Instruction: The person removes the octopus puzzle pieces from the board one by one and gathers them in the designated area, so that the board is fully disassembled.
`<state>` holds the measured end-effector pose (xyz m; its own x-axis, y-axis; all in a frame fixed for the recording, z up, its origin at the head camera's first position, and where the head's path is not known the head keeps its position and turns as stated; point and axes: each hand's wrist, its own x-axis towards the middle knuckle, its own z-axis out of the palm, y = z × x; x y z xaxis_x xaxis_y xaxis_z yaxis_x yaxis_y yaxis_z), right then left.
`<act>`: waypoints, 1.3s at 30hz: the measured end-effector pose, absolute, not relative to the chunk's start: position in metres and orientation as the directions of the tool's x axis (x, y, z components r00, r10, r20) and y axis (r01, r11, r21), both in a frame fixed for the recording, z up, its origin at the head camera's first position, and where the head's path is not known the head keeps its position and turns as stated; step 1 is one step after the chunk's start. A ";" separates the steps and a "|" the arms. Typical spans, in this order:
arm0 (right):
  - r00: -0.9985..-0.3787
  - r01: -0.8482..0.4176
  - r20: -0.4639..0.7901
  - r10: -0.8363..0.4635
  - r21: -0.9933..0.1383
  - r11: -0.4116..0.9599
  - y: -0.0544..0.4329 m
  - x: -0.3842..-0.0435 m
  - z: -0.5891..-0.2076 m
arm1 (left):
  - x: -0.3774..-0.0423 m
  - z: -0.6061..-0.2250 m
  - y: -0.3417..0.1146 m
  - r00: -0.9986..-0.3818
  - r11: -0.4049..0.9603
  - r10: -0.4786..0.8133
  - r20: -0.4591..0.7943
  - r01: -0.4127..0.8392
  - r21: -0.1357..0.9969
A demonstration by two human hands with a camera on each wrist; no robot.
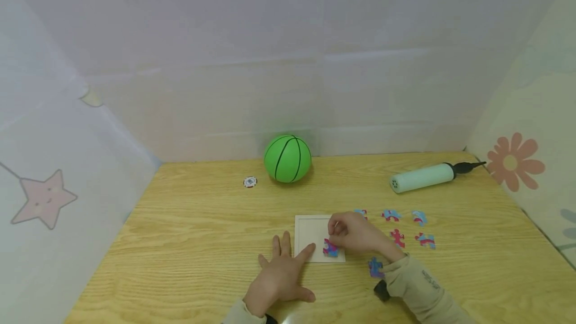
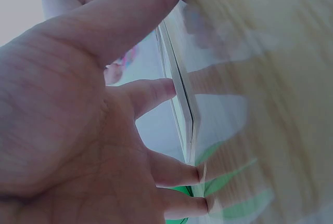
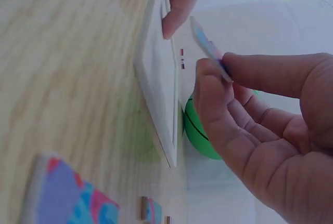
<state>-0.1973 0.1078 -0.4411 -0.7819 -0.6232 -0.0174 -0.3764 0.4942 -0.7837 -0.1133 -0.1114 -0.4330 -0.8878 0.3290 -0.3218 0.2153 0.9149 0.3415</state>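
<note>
Between thumb and forefinger, my right hand (image 1: 355, 232) pinches a blue and pink jigsaw piece (image 1: 330, 248) over the white puzzle tray (image 1: 310, 229). In the right wrist view that jigsaw piece (image 3: 209, 47) is tilted and raised off the tray (image 3: 156, 73). My left hand (image 1: 282, 274) lies spread at the tray's lower left. Its index finger (image 2: 153, 93) touches the tray edge in the left wrist view, and the other fingers reach down to the table. Loose jigsaw pieces lie right of the tray, among them a blue-purple piece (image 1: 375, 267) near my right sleeve.
A green ball (image 1: 288, 159) stands by the back wall, with a poker chip (image 1: 250, 182) to its left. At the back right lies a pale green hand pump (image 1: 423, 179) with a black nozzle. Several pieces, including a red one (image 1: 397, 237), lie in rows on the wooden table (image 1: 189, 224).
</note>
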 end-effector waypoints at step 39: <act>-0.819 -0.224 -0.105 -0.564 -0.846 0.483 0.281 -0.173 -0.434 | -0.113 -0.434 -0.113 -0.885 0.895 0.349 -0.309 0.216 0.391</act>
<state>-0.1732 0.2805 -0.4335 -0.8190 -0.5641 -0.1050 -0.2244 0.4832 -0.8463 -0.1127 -0.1129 -0.4335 -0.8846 0.3490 -0.3094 0.2161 0.8946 0.3912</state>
